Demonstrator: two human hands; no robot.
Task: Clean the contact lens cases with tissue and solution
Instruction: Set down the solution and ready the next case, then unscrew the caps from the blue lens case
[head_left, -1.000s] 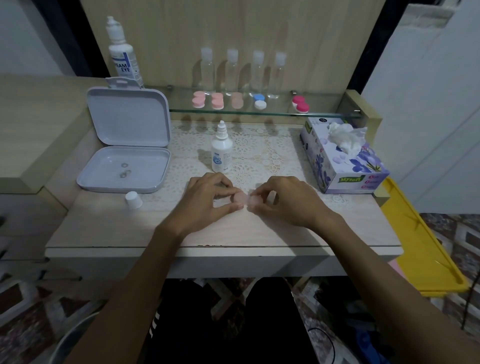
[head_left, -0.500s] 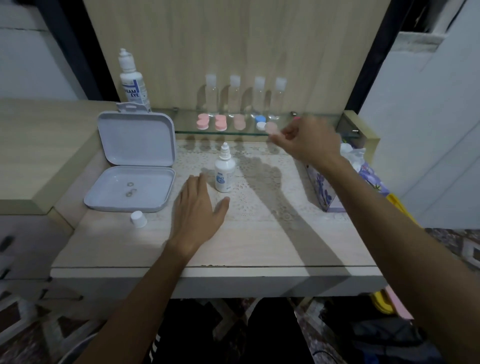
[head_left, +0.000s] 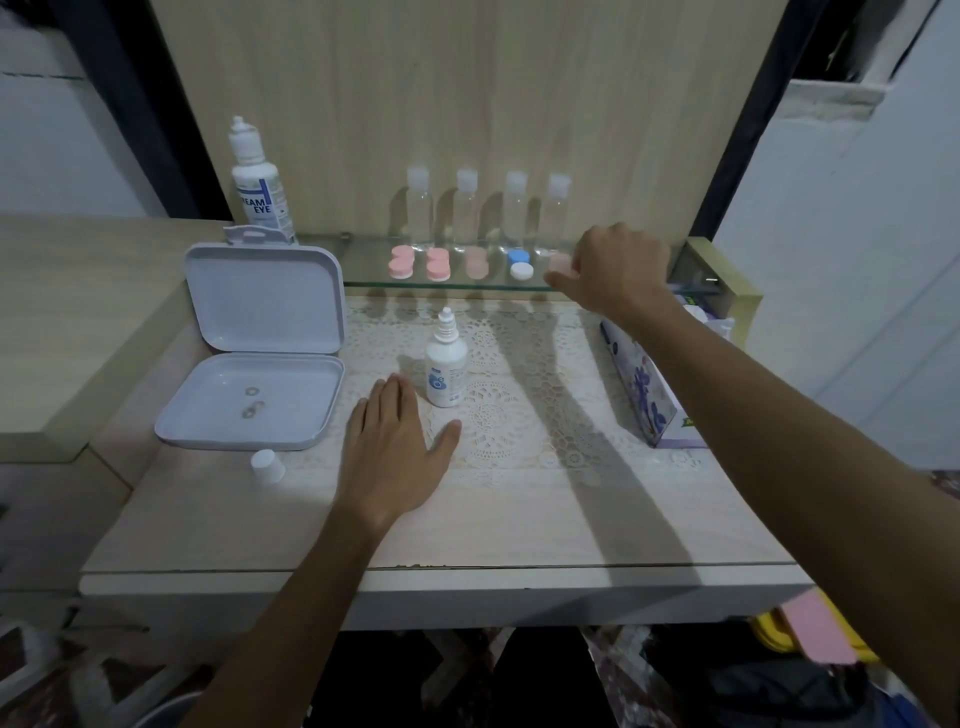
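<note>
A small white cap (head_left: 267, 466) stands on the pale wooden desk (head_left: 519, 519) near its left edge, just in front of an open light-grey hinged plastic box (head_left: 260, 353) whose tray holds small ring-shaped pieces. Behind the box rises a tall white solution bottle with blue lettering (head_left: 258, 187).

The left hand (head_left: 392, 457) rests palm-down on the desk at the edge of a white lace mat (head_left: 519, 415), its fingers straight and close together, the thumb spread to the right; it holds nothing. Just beyond its fingertips stands a small white dropper bottle with a blue label (head_left: 445, 366), uncapped.

On the glass shelf (head_left: 363, 260) at the back lie, from left to right, a pink contact lens case (head_left: 401, 262), a deeper pink case (head_left: 438, 264), a pale peach case (head_left: 476, 263) and a blue-and-white case (head_left: 520, 264), with four clear small bottles with white caps (head_left: 488, 213) behind them.

The right hand (head_left: 618, 273) reaches over the right end of the shelf, fingers curled, pinching a pale pink contact lens case (head_left: 561, 262) at its fingertips just above the glass; whether the case touches the shelf cannot be told. Under the forearm lies a purple floral tissue box (head_left: 644, 395).
</note>
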